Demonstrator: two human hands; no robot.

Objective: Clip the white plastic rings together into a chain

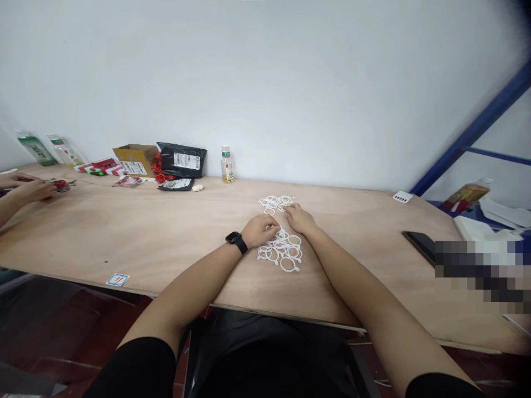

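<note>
My left hand, with a black watch on its wrist, is closed in a pinch at the upper edge of the near pile of white plastic rings. A white ring shows partly at its fingertips; the fingers hide the rest. These rings carry small round tabs and overlap one another. My right hand reaches palm down to the farther pile of white rings. Its fingers are apart, and the fingertips are at that pile's right edge. Whether they touch a ring is too small to tell.
A drink bottle, a black parcel bag and an opened cardboard box stand along the wall. Another person's hands work at far left. A dark phone lies right, near a blue metal frame.
</note>
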